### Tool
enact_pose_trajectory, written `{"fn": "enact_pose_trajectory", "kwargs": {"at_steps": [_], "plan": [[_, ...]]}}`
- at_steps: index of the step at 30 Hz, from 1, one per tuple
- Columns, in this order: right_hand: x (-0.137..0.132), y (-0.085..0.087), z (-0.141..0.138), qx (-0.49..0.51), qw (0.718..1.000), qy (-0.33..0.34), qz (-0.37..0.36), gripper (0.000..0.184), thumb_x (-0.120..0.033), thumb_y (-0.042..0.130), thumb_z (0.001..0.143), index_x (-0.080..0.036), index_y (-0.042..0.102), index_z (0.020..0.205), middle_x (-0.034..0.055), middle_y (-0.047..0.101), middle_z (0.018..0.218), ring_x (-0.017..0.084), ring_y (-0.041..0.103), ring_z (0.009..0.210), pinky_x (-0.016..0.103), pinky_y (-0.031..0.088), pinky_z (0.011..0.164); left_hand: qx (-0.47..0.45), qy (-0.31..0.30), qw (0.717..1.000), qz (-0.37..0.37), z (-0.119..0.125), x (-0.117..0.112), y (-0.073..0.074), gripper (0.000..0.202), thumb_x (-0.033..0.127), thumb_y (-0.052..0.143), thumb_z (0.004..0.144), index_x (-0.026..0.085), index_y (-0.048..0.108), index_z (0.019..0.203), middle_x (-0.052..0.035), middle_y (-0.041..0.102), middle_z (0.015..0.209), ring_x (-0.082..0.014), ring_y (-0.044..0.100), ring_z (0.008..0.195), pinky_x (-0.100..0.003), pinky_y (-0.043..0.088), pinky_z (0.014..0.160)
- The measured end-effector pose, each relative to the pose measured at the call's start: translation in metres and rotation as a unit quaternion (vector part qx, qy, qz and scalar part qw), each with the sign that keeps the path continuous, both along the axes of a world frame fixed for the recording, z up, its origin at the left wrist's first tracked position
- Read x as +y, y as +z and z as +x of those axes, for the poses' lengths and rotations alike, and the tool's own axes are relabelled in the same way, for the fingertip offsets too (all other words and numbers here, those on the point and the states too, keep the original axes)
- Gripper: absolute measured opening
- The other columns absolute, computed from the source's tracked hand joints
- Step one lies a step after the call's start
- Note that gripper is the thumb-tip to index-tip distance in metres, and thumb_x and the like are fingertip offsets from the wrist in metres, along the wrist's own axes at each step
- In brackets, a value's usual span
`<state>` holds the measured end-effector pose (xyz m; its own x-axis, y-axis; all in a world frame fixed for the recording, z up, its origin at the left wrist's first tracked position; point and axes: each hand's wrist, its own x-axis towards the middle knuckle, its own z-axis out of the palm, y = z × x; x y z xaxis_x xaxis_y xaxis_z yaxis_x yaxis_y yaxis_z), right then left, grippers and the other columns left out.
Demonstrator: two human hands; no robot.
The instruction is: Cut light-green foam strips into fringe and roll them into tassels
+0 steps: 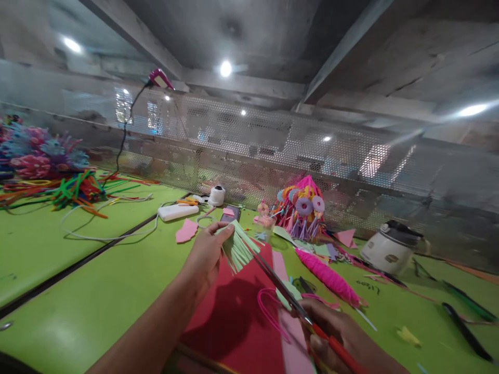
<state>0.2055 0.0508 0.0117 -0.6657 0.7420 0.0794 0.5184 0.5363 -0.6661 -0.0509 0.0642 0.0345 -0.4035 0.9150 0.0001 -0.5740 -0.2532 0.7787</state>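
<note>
My left hand pinches a light green paper piece cut into a fringe, holding it up over a red sheet on the green table. My right hand grips red-handled scissors, whose blades point up and left and reach the fringe's strips. A pink paper strip lies along the red sheet's right edge, with a loop of pink cord on it.
A pink yarn skein, a white rice cooker, a pile of colourful tassels, a white power bank, a phone, pens at right, pipe cleaners at far left, mesh wall behind.
</note>
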Motion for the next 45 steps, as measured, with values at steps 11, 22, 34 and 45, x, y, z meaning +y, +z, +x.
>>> {"fn": "enact_pose_trajectory", "kwargs": {"at_steps": [11, 22, 34, 45], "plan": [[0.0, -0.003, -0.001, -0.053, 0.998, -0.032, -0.001, 0.036, -0.05, 0.051, 0.076, -0.022, 0.055, 0.097, 0.0034, 0.056, 0.073, 0.018, 0.052, 0.064, 0.025, 0.041, 0.055, 0.042, -0.014, 0.998, -0.037, 0.003, -0.002, -0.002, 0.019, 0.022, 0.073, 0.054, 0.014, 0.061, 0.066, 0.001, 0.06, 0.054, -0.0096, 0.054, 0.046, -0.02, 0.043, 0.047], [-0.011, -0.012, -0.012, -0.007, 0.997, -0.073, 0.024, 0.044, -0.057, 0.043, 0.077, -0.02, 0.057, 0.095, 0.0004, 0.05, 0.063, 0.015, 0.042, 0.054, 0.025, 0.033, 0.049, 0.09, -0.008, 0.995, -0.037, 0.01, -0.004, -0.005, 0.018, 0.025, 0.071, 0.056, 0.015, 0.062, 0.067, 0.002, 0.059, 0.056, -0.009, 0.051, 0.049, -0.02, 0.039, 0.049], [-0.013, -0.016, -0.012, 0.009, 0.995, -0.086, 0.045, 0.05, -0.06, 0.04, 0.078, -0.019, 0.061, 0.095, 0.0023, 0.057, 0.066, 0.014, 0.047, 0.054, 0.023, 0.032, 0.047, 0.126, -0.008, 0.992, -0.021, 0.01, -0.005, -0.007, 0.019, 0.028, 0.069, 0.059, 0.013, 0.061, 0.068, 0.0008, 0.058, 0.06, -0.0091, 0.051, 0.052, -0.022, 0.039, 0.054], [-0.011, -0.021, -0.01, 0.044, 0.992, -0.093, 0.076, 0.049, -0.06, 0.043, 0.077, -0.02, 0.062, 0.097, 0.0026, 0.06, 0.071, 0.014, 0.049, 0.055, 0.021, 0.035, 0.046, 0.138, -0.018, 0.99, -0.021, 0.01, -0.005, -0.008, 0.018, 0.028, 0.066, 0.062, 0.013, 0.059, 0.07, 0.0013, 0.056, 0.059, -0.0091, 0.049, 0.051, -0.023, 0.037, 0.052]]}}
